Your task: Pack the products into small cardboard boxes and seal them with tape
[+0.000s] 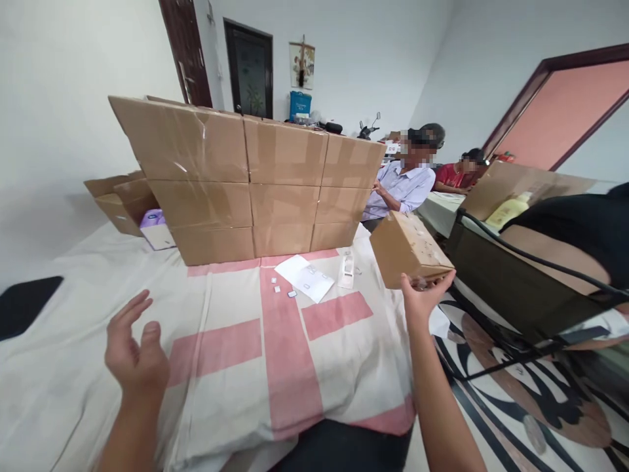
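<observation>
My right hand (426,293) grips the near lower edge of a small cardboard box (410,248), held tilted past the table's right side. The underside of that box and part of my fingers are hidden. Over the left of the cloth, my left hand (136,351) is raised with fingers apart, touching nothing. Between my hands lie a white sheet of paper (305,278), several small paper stickers (277,289) and a white plastic piece (346,271). Behind them stands a wall of stacked cardboard boxes (282,213), taped together.
A table with a white and pink cloth (236,387) spreads before me. An open carton (120,203), a purple-white package (156,229) and a black flat object (27,305) sit leftward. On the right are a folding chair (506,295) with a person and two more people beyond.
</observation>
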{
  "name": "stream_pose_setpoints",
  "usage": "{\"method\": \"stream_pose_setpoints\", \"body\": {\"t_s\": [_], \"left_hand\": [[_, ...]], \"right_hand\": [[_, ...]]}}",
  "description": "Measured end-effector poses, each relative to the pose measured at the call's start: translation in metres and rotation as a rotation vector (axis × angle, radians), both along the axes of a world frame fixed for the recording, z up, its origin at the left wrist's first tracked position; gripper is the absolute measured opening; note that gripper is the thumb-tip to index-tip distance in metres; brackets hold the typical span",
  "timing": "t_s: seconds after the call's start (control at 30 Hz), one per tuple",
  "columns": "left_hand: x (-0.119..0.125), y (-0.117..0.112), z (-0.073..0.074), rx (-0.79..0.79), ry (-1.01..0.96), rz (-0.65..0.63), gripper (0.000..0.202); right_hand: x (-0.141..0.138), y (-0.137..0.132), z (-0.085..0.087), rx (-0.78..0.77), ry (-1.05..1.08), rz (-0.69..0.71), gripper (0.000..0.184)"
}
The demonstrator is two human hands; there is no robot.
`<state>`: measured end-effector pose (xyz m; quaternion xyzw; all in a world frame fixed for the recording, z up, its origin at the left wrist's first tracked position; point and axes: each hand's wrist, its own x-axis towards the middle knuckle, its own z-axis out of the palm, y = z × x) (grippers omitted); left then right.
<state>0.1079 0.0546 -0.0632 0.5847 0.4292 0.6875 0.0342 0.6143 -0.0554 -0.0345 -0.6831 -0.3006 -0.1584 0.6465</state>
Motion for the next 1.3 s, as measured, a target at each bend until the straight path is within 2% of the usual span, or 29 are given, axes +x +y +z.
{"method": "stream_pose_setpoints", "body": {"t_s": [0.07,0.13,0.23,0.3,0.37,0.4,0.47,0.53,0.6,0.67,0.77,0.83,0.93,1.03,1.1,1.17,1.23,1.3], "left_hand": [[0.003,0.000,-0.002,-0.058,-0.024,-0.024,0.032],[0.004,0.001,-0.004,-0.113,-0.050,-0.053,0.030],[-0.001,0.006,-0.013,-0.187,-0.046,-0.097,0.030],[-0.008,0.010,-0.023,-0.259,-0.030,-0.166,0.032],[-0.017,0.013,-0.032,-0.362,-0.008,-0.265,0.033],[-0.022,0.013,-0.034,-0.412,0.006,-0.298,0.032],[-0.035,0.014,-0.034,-0.500,0.051,-0.320,0.032],[-0.053,0.019,-0.028,-0.557,0.070,-0.299,0.035],[-0.076,0.031,-0.022,-0.570,0.047,-0.277,0.044],[-0.105,0.055,-0.020,-0.559,0.033,-0.236,0.052],[-0.149,0.108,-0.026,-0.576,0.013,-0.155,0.061],[-0.170,0.150,-0.033,-0.610,-0.033,-0.103,0.069],[-0.181,0.214,-0.040,-0.630,-0.147,-0.039,0.078],[-0.173,0.269,-0.043,-0.613,-0.228,-0.003,0.080],[-0.164,0.301,-0.046,-0.592,-0.249,0.024,0.074],[-0.159,0.331,-0.050,-0.566,-0.269,0.053,0.069],[-0.158,0.361,-0.056,-0.536,-0.272,0.075,0.076],[-0.163,0.390,-0.059,-0.506,-0.262,0.091,0.094]], "right_hand": [[0.025,0.003,-0.018,-0.144,-0.043,-0.091,0.130],[0.040,0.013,-0.036,-0.276,-0.084,-0.100,0.129],[0.053,0.044,-0.047,-0.383,-0.132,-0.094,0.129],[0.062,0.072,-0.038,-0.513,-0.124,-0.080,0.130],[0.072,0.101,-0.018,-0.760,-0.081,-0.011,0.125],[0.074,0.115,-0.005,-0.853,-0.065,0.035,0.115],[0.071,0.141,0.020,-0.943,-0.063,0.086,0.083],[0.052,0.166,0.037,-0.966,-0.089,0.116,0.053],[0.012,0.189,0.043,-0.959,-0.168,0.199,0.033],[-0.048,0.210,0.039,-0.896,-0.274,0.415,0.026],[-0.165,0.233,0.021,-0.774,-0.359,0.829,0.026],[-0.252,0.244,0.006,-0.693,-0.385,1.025,0.024],[-0.374,0.266,-0.022,-0.550,-0.378,1.268,0.026],[-0.469,0.304,-0.054,-0.455,-0.261,1.343,0.048],[-0.511,0.335,-0.073,-0.424,-0.187,1.320,0.065],[-0.534,0.363,-0.087,-0.392,-0.108,1.258,0.078],[-0.541,0.384,-0.096,-0.350,-0.024,1.192,0.083],[-0.539,0.396,-0.100,-0.324,0.034,1.171,0.082]]}}
